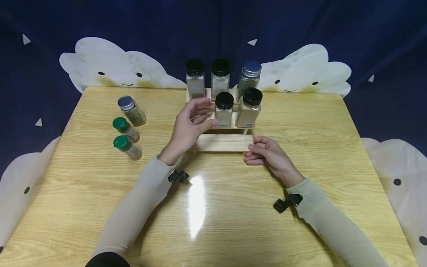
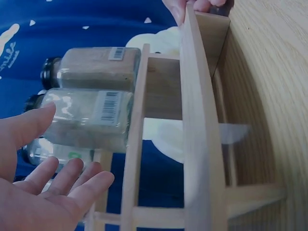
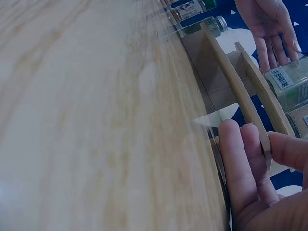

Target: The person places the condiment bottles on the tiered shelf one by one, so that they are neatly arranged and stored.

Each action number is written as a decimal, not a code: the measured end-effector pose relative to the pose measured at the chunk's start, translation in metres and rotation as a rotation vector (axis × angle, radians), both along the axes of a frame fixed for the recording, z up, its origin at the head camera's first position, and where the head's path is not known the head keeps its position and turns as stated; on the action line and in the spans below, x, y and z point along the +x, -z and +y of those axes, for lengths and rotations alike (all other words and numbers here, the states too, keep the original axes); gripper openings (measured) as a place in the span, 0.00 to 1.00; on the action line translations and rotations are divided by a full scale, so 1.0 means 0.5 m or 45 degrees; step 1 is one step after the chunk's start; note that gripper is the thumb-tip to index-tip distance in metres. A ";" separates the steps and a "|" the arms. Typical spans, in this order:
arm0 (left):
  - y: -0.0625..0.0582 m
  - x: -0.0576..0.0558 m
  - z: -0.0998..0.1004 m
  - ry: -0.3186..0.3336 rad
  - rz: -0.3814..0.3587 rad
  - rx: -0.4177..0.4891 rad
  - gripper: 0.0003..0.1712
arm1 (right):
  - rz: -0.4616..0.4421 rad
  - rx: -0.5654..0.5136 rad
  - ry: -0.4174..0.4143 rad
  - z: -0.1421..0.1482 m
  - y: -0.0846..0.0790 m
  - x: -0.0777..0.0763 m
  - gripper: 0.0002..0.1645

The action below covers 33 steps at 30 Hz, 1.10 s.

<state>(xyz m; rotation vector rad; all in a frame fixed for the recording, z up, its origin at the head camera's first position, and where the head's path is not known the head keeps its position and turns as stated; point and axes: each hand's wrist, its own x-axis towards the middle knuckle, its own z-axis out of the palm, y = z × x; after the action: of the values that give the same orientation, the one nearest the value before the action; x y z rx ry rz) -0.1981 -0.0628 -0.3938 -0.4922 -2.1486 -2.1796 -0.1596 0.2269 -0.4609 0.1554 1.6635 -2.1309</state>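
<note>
The left hand point(image 1: 187, 128) stands loosely spread beside the square clear-glass jar with a black lid point(image 1: 223, 116), which sits upright mid-row on the middle tier of the pale wooden stepped rack point(image 1: 223, 143). Its fingers are apart and have hold of nothing; whether the thumb touches the glass I cannot tell. The right hand point(image 1: 273, 157) pinches the right end of the bottom tier, thumb opposite fingers.

That brace looks well chosen: the rack seems light, so a firm but unforced pinch should stop it sliding on the yellow wood-grain bench point(image 1: 233, 222). The left fingers would best move straight out sideways, clear of the upper row, since a brushed knuckle could tip a jar. If the jar needs squaring, nudge it low, near its base.
</note>
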 end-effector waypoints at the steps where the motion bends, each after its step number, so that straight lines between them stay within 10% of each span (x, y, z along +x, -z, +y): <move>1: -0.002 0.003 -0.005 -0.004 0.008 -0.004 0.33 | -0.002 -0.002 0.000 0.000 0.000 0.000 0.13; 16: -0.075 0.039 -0.111 -0.095 0.207 -0.166 0.22 | -0.013 -0.041 -0.003 0.002 0.004 0.000 0.11; 33: -0.169 0.015 -0.293 -0.347 0.206 -0.331 0.18 | -0.011 -0.023 -0.009 0.002 0.005 -0.002 0.12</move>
<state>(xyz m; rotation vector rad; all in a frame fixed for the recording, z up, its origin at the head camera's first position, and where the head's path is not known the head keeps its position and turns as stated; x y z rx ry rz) -0.1909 -0.2095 -0.3094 -0.3473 -2.2655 -1.6751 -0.1606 0.2277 -0.4634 0.1528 1.6369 -2.1364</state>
